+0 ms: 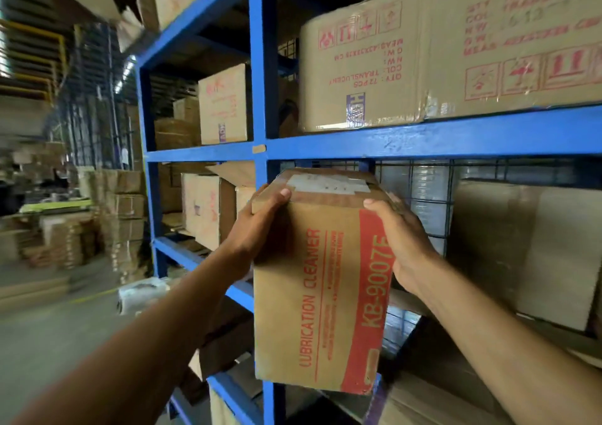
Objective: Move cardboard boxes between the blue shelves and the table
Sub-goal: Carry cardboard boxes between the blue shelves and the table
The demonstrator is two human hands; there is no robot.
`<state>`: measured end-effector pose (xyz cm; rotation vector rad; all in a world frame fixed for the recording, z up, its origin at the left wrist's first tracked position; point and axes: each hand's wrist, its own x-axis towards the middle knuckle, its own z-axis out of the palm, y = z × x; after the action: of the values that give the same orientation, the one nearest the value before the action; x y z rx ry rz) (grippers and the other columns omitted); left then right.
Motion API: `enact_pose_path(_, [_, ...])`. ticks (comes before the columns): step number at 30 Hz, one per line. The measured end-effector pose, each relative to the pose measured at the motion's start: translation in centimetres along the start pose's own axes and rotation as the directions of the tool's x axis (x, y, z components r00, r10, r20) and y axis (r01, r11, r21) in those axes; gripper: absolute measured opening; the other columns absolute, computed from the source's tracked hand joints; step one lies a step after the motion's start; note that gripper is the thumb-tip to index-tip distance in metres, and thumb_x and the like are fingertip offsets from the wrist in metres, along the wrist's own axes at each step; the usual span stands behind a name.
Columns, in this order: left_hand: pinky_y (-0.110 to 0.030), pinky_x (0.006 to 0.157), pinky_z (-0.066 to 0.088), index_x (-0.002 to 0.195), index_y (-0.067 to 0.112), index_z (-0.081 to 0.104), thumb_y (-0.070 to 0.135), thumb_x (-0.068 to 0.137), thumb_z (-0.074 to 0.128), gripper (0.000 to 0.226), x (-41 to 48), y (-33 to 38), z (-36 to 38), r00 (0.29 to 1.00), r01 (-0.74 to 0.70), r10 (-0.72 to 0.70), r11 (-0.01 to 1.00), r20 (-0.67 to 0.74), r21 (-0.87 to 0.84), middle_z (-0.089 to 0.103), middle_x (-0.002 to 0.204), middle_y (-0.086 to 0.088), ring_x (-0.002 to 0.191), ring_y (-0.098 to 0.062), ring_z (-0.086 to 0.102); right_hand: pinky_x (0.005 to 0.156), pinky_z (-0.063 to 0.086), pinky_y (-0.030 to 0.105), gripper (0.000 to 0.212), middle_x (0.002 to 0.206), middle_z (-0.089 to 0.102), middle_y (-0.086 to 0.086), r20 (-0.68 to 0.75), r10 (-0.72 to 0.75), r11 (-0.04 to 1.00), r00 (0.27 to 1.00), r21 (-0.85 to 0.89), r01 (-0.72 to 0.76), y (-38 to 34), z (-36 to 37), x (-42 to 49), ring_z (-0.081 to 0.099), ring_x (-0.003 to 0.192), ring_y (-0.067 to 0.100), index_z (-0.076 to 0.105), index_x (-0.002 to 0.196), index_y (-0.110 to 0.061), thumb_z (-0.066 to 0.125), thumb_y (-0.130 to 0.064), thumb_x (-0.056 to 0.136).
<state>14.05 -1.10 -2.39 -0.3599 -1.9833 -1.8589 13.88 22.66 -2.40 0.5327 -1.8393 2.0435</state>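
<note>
Cardboard printed LUBRICATION CLEANER in red, the box (312, 294) is held upright at the mouth of a middle bay; the left hand (257, 229) curls over its top left corner and the right hand (404, 245) wraps its upper right edge. This looks like the carry at the blue shelves (423, 141), though I cannot tell whether it is going in or out, and no tabletop shows. The next move calls for a level pass under the beam, clear of the plain carton (521, 245) beside it and the wire mesh (423, 196) behind.
</note>
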Motion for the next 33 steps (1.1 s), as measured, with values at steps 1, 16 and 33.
enact_pose_path(1, [-0.043, 0.095, 0.052, 0.123, 0.047, 0.065, 0.075, 0.067, 0.067, 0.062, -1.0, 0.0, -1.6, 1.0, 0.011, -0.01, 1.0, -0.025, 0.0, 0.07, 0.121, 0.004, 0.117, -0.02, 0.062, 0.073, 0.056, 0.039, 0.02, 0.092, 0.076, 0.004, 0.024, -0.003, 1.0, 1.0, 0.008, 0.003, -0.1, 1.6, -0.7, 0.074, 0.088, 0.028, 0.065, 0.101, -0.042, 0.07, -0.04, 0.082])
enact_pose_path(16, [-0.031, 0.089, 0.052, 0.143, 0.041, 0.052, 0.082, 0.055, 0.073, 0.099, -17.8, 0.0, -23.6, 0.876, 0.109, -0.032, 0.985, -0.481, 0.134, 0.066, 0.126, 0.008, 0.114, -0.013, 0.062, 0.082, 0.048, 0.014, 0.036, 0.101, 0.071, -0.033, 0.388, -0.07, 0.987, 0.919, 0.159, 0.008, 3.5, 24.4, -9.5, 0.063, 0.095, -0.016, 0.062, 0.099, -0.067, 0.066, -0.043, 0.073])
enact_pose_path(33, [-0.047, 0.108, 0.047, 0.143, 0.061, 0.039, 0.073, 0.06, 0.069, 0.089, -62.2, -4.2, -20.2, 0.078, 0.671, -0.133, 0.74, -0.988, -0.046, 0.055, 0.141, 0.0, 0.124, -0.02, 0.057, 0.106, 0.036, 0.019, 0.076, 0.156, 0.03, -0.018, 0.945, 0.106, 0.937, 0.31, 0.01, -0.35, 16.7, 32.3, -45.6, 0.035, 0.136, -0.01, 0.027, 0.152, -0.043, 0.058, -0.045, 0.083])
